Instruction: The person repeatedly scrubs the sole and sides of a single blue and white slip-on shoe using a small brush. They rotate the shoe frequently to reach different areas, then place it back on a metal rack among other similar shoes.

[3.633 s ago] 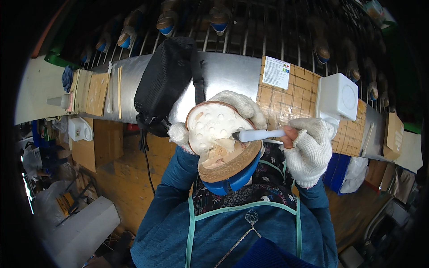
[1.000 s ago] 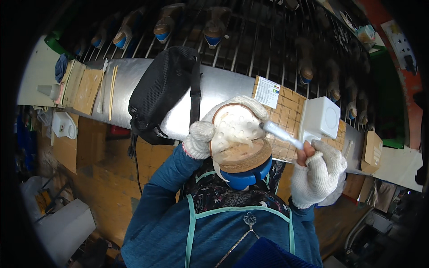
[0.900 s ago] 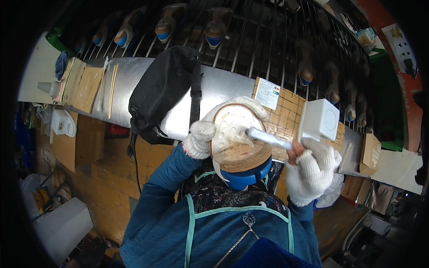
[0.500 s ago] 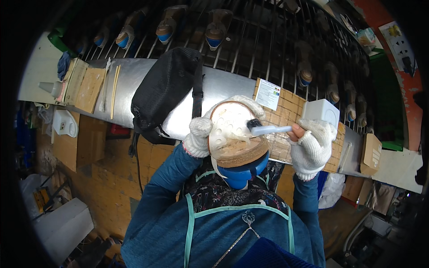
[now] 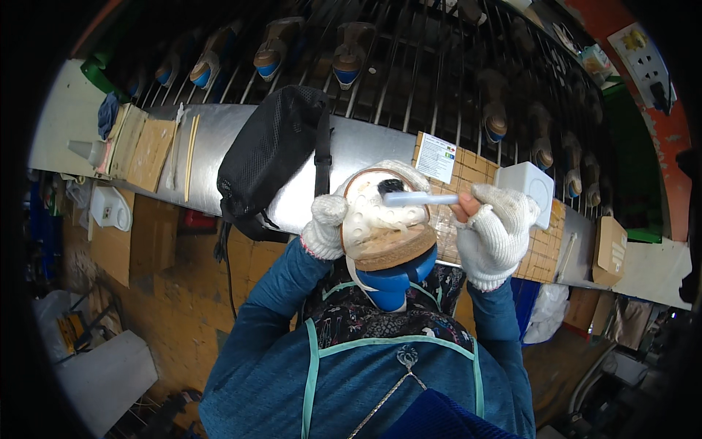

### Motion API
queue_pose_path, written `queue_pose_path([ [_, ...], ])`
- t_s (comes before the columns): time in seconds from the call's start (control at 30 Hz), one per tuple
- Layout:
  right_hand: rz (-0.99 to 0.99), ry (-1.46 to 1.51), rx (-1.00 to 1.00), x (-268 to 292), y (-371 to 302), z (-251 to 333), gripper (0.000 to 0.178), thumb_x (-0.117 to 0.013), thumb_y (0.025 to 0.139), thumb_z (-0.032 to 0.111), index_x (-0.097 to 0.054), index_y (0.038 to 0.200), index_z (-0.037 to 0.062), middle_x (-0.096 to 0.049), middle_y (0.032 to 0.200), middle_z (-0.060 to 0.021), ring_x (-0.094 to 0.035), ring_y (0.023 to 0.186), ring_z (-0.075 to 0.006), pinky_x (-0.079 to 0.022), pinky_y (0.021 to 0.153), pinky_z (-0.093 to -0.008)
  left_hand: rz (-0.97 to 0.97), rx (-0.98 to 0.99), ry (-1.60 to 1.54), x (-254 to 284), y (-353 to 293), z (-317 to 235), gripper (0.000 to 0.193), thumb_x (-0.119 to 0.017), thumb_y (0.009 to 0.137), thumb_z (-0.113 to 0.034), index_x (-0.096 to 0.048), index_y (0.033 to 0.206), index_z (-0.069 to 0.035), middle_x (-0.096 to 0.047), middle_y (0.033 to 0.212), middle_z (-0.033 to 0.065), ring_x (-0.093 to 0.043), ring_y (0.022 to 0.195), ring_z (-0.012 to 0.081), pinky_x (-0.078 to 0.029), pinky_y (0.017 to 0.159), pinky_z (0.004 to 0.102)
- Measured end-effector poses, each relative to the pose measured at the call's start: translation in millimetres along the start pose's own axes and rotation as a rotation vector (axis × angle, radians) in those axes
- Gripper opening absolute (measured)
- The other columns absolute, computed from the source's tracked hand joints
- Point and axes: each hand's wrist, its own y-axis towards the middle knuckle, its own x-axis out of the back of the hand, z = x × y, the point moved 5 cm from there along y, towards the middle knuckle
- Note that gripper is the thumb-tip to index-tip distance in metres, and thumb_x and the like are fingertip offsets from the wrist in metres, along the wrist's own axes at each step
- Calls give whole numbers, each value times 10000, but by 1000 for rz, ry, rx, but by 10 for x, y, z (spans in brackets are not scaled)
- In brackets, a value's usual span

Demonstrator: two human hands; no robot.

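Note:
In a white knitted glove, my left hand (image 5: 327, 225) is wrapped round a shoe (image 5: 384, 247) on a blue last (image 5: 391, 282), held bottom up in front of my apron. The shoe's underside is whitish with round hollows toward the far end, and a brown band runs across its nearer part. My right hand (image 5: 497, 233), gloved with bare fingertips showing, pinches the pale handle of a brush (image 5: 423, 198). The brush's black bristles rest against the far part of the shoe's underside. Part of my left hand's fingers curls over the shoe's far edge.
A black mesh bag (image 5: 274, 154) lies on the metal bench left of the shoe. A white container (image 5: 526, 192) stands on the tiled-pattern board (image 5: 472, 172), beside a printed card (image 5: 436, 158). Beyond the bench, several shoes on blue lasts (image 5: 270, 55) sit on a rod rack.
My right hand and the brush have moved left, taking the bristles from the right part of the underside toward its far middle. The left hand still holds the shoe in nearly the same place.

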Motion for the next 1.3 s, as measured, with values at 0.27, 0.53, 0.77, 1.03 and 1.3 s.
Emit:
queue_pose_path([
  [0.27, -1, 68, -57, 17, -55, 17, 374, -873, 605, 56, -762, 960, 97, -705, 913, -81, -645, 829, -251, -460, 758, -379, -2, 9, 22, 41, 32, 51, 1188, -740, 607, -741, -366, 1455, 3, -497, 1388, 270, -553, 1254, 394, -468, 1067, 505],
  [0.53, -72, 51, -38, -95, -36, -7, 378, -861, 638, 78, -756, 1001, 101, -714, 883, -81, -646, 762, -249, -420, 693, -365, -19, 11, 11, 96, 35, 78, 1183, -691, 642, -793, -350, 1458, -7, -482, 1392, 277, -559, 1242, 401, -477, 1061, 509],
  [0.77, -47, -43, -160, 6, -247, 82, 319, -854, 637, 50, -739, 933, 76, -710, 877, -86, -652, 782, -269, -429, 694, -376, -58, 6, -67, 222, -28, 147, 1121, -648, 703, -777, -320, 1476, -33, -453, 1413, 275, -549, 1251, 405, -478, 1061, 509],
  [1.03, 10, 28, -350, 24, -551, 95, 239, -839, 641, 21, -715, 842, 59, -700, 893, -98, -640, 820, -283, -437, 740, -393, -40, 5, -497, 376, -178, 300, 902, -423, 896, -733, -271, 1510, -89, -432, 1444, 239, -510, 1296, 384, -466, 1084, 487],
  [1.3, 74, 219, -526, -40, -640, 1, 246, -836, 650, 97, -734, 869, 47, -690, 902, -74, -627, 815, -245, -426, 749, -361, 232, -379, 79, 148, 93, -23, 1031, -476, 780, -846, -469, 1339, 21, -537, 1248, 283, -529, 1176, 410, -469, 1005, 542],
])
